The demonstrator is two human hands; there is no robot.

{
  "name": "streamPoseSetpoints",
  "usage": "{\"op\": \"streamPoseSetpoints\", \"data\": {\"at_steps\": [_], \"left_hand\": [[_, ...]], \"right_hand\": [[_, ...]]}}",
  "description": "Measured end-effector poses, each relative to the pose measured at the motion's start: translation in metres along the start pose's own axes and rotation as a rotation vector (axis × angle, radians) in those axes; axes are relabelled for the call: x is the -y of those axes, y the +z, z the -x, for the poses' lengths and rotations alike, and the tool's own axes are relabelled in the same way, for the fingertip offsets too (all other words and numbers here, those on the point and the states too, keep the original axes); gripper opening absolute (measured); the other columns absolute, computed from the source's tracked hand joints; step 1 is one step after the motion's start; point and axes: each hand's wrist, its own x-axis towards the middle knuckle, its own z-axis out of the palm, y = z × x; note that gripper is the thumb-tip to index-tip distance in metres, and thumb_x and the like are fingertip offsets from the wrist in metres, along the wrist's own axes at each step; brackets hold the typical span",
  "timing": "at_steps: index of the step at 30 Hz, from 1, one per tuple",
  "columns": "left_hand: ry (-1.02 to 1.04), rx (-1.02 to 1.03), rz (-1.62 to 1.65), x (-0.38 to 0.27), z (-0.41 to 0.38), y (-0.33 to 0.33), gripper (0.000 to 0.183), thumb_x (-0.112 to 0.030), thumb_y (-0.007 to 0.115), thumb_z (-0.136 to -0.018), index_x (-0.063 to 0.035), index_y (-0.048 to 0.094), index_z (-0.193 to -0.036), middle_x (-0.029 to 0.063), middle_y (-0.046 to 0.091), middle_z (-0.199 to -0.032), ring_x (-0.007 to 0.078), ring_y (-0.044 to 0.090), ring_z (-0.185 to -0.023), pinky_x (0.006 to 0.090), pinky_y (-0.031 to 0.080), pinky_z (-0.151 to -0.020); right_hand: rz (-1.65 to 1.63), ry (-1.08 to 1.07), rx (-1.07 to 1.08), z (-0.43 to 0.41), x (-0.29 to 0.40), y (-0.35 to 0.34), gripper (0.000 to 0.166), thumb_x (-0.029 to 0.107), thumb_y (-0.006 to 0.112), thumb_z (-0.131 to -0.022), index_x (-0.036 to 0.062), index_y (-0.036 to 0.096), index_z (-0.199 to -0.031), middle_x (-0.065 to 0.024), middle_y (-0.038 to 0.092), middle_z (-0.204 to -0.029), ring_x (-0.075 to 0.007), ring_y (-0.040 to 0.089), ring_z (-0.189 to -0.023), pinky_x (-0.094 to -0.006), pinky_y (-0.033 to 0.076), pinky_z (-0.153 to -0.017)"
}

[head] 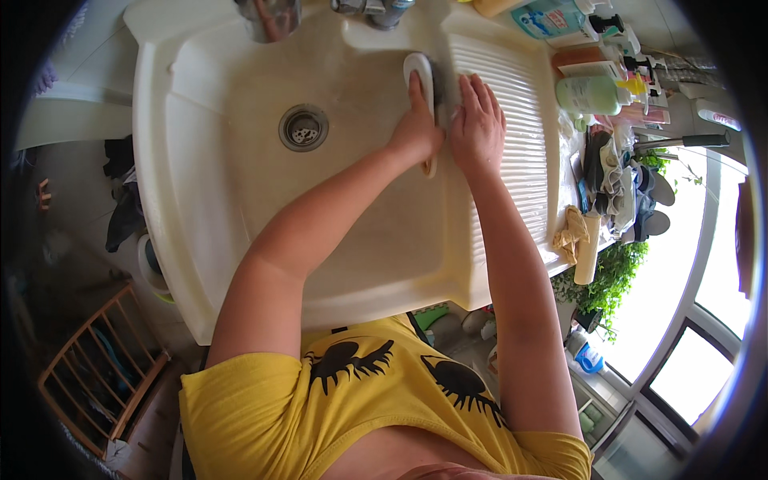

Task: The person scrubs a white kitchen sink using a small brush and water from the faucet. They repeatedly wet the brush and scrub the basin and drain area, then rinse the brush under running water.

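My left hand (418,132) grips a white long-handled scrubbing brush (418,62). The brush lies along the right inner wall of a cream laundry sink (360,246), its dark bristle side turned towards that wall. My right hand (479,129) rests palm down, fingers extended, at the edge of the ribbed washboard (522,138) built into the sink's right side; nothing is seen in it. Left of my left hand, a round metal drain (303,128) with a strainer is set in the basin floor. My left palm hides the middle of the brush.
A tap (384,12) and a metal cup (270,18) stand at the far rim. Several bottles, including a green pump bottle (591,95), line the right side. A tan cloth (571,231) lies nearby, with a leafy plant (612,282) beyond. A wooden rack (102,372) stands lower left.
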Motion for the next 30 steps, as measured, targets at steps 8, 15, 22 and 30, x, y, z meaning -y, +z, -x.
{"op": "streamPoseSetpoints", "data": {"at_steps": [8,15,22,30], "left_hand": [[0.219,-0.048,-0.021,0.043,0.055,0.016,0.094,-0.001,0.051,-0.08,-0.0036,-0.016,-0.147,0.0338,0.041,-0.133,0.0455,0.056,-0.104,0.0451,0.047,-0.086],[0.304,-0.121,-0.881,0.026,-0.003,-0.077,0.074,-0.009,0.058,-0.084,-0.04,0.028,-0.144,0.0124,0.054,-0.094,0.0314,0.062,-0.079,0.0436,0.052,-0.065],[0.855,-0.253,-1.406,0.031,-0.025,-0.13,0.054,-0.02,0.06,-0.084,-0.0415,0.05,-0.132,0.0012,0.053,-0.089,0.0163,0.058,-0.063,0.0303,0.048,-0.048],[1.004,-0.16,-1.755,-0.002,-0.013,-0.183,0.059,-0.014,0.058,-0.076,-0.0393,0.055,-0.129,-0.0009,0.046,-0.077,0.0137,0.051,-0.053,0.0278,0.045,-0.046]], "right_hand": [[0.014,0.02,0.008,0.002,0.002,0.0,0.046,0.014,0.048,-0.089,0.0116,0.047,-0.135,-0.0093,0.043,-0.142,-0.0286,0.037,-0.132,-0.043,0.028,-0.109],[0.013,0.054,0.026,0.004,-0.001,-0.002,0.046,0.012,0.047,-0.089,0.0115,0.046,-0.135,-0.0086,0.043,-0.142,-0.0275,0.037,-0.133,-0.0428,0.028,-0.109],[0.003,0.043,-0.024,0.002,0.003,-0.003,0.043,0.009,0.047,-0.088,0.0089,0.05,-0.131,-0.0086,0.046,-0.139,-0.0258,0.039,-0.131,-0.0426,0.03,-0.108],[-0.023,0.069,-0.078,0.004,0.0,-0.002,0.04,0.011,0.047,-0.088,0.0087,0.052,-0.128,-0.0079,0.049,-0.136,-0.0253,0.042,-0.129,-0.0427,0.032,-0.107]]}}
